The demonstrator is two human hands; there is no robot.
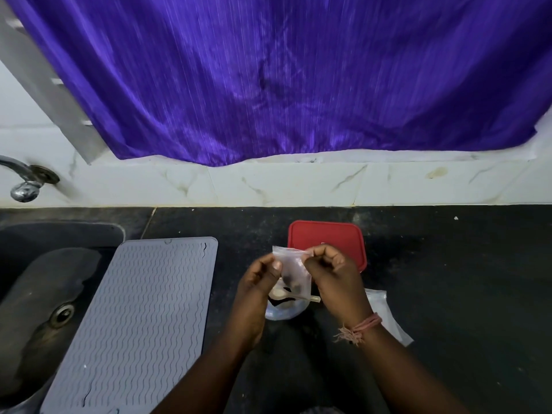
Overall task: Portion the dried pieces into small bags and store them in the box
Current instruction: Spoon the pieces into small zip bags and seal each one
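Because the small bag [291, 270], raised above the counter [448, 264] before the red-lidded box [325, 237], looks light, limp and slippery, we pinch its top edge with left hand [260, 274] and right hand [334, 270].

Bare forearms, no sleeves, frayed pink thread band [363, 327] tied round the right wrist

Purple curtain [268, 79] showing fine vertical striping; white wall tiles [298, 183] carrying grey marble veining; black desk [463, 264]; red box lid [325, 237]; grey drying mat [143, 318] bearing wavy ridges; clear small bag [291, 270] showing dark pieces; pink wrist thread [363, 325].
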